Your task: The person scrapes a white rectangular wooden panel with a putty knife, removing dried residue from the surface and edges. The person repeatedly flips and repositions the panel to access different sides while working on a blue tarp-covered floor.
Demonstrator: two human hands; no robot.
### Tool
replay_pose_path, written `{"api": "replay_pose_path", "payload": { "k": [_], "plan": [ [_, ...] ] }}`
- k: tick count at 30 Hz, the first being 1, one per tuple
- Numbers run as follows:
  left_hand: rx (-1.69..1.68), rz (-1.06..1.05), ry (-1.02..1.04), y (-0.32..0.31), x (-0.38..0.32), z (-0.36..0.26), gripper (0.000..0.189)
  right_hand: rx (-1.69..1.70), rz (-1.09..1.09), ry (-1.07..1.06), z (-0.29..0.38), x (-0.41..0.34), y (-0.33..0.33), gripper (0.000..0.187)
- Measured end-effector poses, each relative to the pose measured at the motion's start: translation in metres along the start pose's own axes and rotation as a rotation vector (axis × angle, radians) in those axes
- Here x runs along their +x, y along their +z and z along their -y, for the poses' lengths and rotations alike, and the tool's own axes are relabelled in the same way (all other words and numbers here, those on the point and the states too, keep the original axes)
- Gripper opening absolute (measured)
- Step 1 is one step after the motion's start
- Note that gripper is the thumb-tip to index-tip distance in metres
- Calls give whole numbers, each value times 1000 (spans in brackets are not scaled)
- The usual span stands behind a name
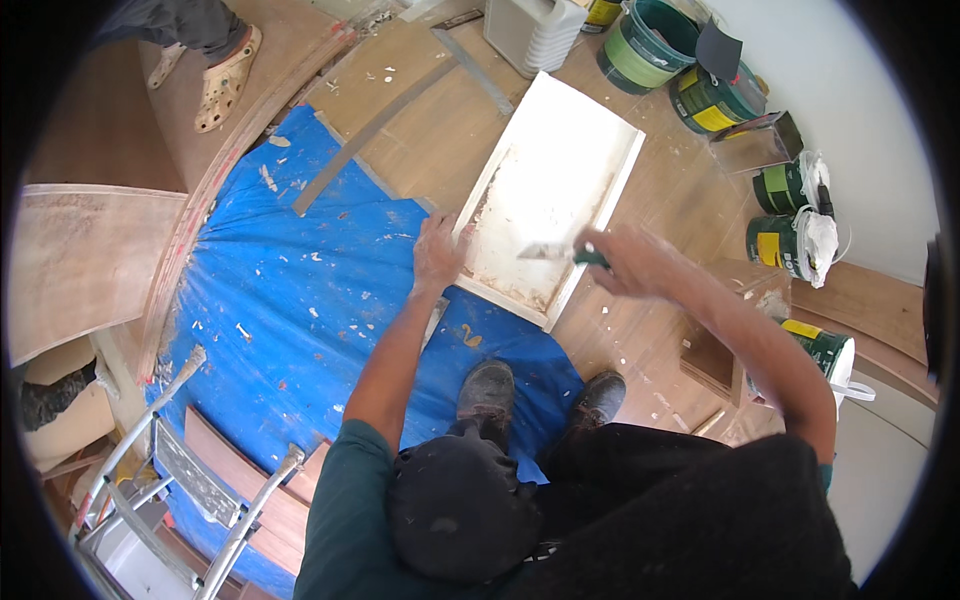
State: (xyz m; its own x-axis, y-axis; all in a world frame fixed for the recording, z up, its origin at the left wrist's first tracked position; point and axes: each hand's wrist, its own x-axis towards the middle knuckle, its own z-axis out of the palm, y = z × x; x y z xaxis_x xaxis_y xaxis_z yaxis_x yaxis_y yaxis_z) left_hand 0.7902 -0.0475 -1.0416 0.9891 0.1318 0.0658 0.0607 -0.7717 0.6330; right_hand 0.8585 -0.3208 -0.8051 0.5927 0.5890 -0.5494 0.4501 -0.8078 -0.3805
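A white rectangular panel with raised edges [555,172] lies tilted before me, brown residue along its near end and inner sides. My left hand [442,251] grips its left edge near the close corner. In my right hand [626,262] is a scraper or putty knife with a green handle [590,257]; its blade [544,252], somewhat blurred, is over the panel's inner face. Whether the blade touches the surface I cannot tell. A flat strip [435,324] lies partly under my left forearm on the blue sheet.
Blue plastic sheet [300,277] with white flakes covers the floor at left. Green buckets [645,45] and a plastic jerrycan [532,34] line the back and right. A metal stepladder [199,472] stands lower left. Another person's foot in a clog [229,82] is upper left.
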Motion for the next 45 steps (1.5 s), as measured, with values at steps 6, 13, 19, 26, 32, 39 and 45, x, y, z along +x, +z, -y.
{"api": "replay_pose_path", "payload": {
  "k": [6, 13, 19, 26, 32, 39, 45],
  "plan": [
    [-4, 63, -47, -3, 1, -2, 42, 198, 62, -3, -29, -39, 50, 20],
    [-50, 53, -54, -8, 1, -7, 40, -239, -69, -166, -11, 13, 19, 10],
    [-78, 69, -79, -12, -1, -1, 42, -738, 276, -285, 23, 71, 12, 11],
    [-65, 42, -72, -8, -4, 1, 44, -805, 422, -288, 51, 86, 22, 13],
    [-50, 42, -74, -8, 0, -4, 43, -803, 423, -327, 56, 86, 40, 11],
    [-39, 34, -51, -5, -3, -3, 44, -874, 339, -421, 47, 66, 56, 8],
    [-44, 31, -56, -5, -4, 2, 43, -857, 304, -313, 51, 67, 26, 7]
  ]
}}
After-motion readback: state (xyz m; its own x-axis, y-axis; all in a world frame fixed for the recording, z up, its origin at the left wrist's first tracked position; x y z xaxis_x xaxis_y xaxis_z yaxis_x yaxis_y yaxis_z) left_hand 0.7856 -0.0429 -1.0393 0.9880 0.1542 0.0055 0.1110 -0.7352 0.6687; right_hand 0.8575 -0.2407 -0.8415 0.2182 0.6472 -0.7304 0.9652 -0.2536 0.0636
